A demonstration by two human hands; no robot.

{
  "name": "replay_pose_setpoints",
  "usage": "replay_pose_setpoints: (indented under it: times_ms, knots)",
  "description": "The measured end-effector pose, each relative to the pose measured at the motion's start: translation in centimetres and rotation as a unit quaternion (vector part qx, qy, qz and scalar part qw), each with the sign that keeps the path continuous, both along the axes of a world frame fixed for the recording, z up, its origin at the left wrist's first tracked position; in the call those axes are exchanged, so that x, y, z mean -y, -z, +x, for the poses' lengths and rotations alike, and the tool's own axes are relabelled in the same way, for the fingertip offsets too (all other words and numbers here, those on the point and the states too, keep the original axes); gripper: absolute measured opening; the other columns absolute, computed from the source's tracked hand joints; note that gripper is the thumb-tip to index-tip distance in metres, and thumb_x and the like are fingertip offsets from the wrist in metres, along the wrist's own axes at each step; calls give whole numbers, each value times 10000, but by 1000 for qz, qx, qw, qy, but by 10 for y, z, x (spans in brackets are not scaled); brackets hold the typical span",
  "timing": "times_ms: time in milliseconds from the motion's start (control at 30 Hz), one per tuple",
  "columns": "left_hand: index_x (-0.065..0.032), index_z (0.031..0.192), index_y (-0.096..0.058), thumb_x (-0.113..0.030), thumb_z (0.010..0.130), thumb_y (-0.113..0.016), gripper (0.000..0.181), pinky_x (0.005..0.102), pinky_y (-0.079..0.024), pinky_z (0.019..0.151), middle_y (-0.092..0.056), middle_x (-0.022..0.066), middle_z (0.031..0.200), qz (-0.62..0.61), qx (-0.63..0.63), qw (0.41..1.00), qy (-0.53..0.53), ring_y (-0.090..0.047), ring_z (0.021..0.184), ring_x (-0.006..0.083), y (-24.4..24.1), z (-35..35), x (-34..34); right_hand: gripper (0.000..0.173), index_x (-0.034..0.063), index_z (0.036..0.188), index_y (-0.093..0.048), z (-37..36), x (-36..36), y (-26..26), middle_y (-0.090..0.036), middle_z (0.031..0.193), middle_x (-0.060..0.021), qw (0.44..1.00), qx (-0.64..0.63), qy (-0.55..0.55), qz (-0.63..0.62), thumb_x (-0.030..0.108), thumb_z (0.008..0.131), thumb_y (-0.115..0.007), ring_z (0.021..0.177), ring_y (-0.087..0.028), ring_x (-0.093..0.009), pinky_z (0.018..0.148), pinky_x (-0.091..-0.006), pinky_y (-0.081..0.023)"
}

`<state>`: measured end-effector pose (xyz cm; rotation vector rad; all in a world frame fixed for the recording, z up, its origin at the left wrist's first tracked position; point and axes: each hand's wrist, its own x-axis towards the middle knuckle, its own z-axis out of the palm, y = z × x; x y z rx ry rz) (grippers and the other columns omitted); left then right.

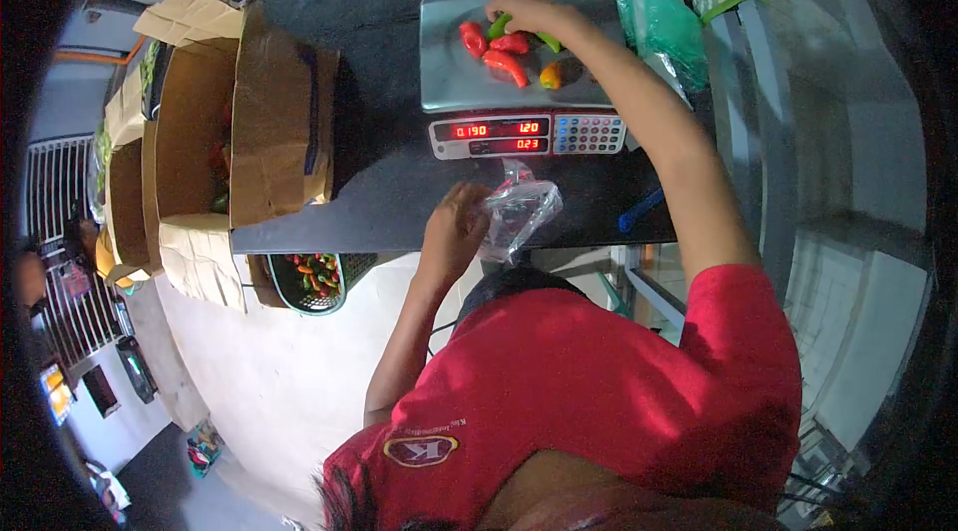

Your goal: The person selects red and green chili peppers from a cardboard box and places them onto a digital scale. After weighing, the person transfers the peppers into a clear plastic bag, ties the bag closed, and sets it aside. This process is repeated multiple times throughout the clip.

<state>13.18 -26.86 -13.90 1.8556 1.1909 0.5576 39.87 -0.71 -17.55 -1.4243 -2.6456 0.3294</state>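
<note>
My left hand [454, 228] pinches the edge of a clear plastic bag [522, 215] just in front of a digital weighing scale [449, 85]. The bag hangs crumpled over the black table's front edge. Over the scale's metal pan, my right hand [524, 9] has its fingers curled on a green pepper [499, 26]. Around it on the pan lie red peppers [506, 68] and an orange-yellow pepper [551, 76]. Another green pepper [550, 42] is partly covered by the right hand and wrist.
Green plastic bags [670, 33] lie right of the pan. A blue pen-like object [640, 210] rests near the table's right front. Open cardboard boxes [281, 119] stand at the left. Below the table edge is a plastic basket [340, 291] of small peppers.
</note>
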Motion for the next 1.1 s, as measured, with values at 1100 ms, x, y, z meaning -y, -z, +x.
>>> replay_pose_setpoints:
  times_ms: [1100]
  knots:
    - [42, 810, -555, -165, 829, -638, 224, 357, -429, 625, -563, 200, 755, -3, 19, 986, -165, -548, 667, 304, -10, -40, -6, 245, 171, 1057, -638, 39, 46, -4, -538, 1108, -131, 982, 149, 0, 112, 193, 852, -506, 1074, -526, -347, 930, -443, -425]
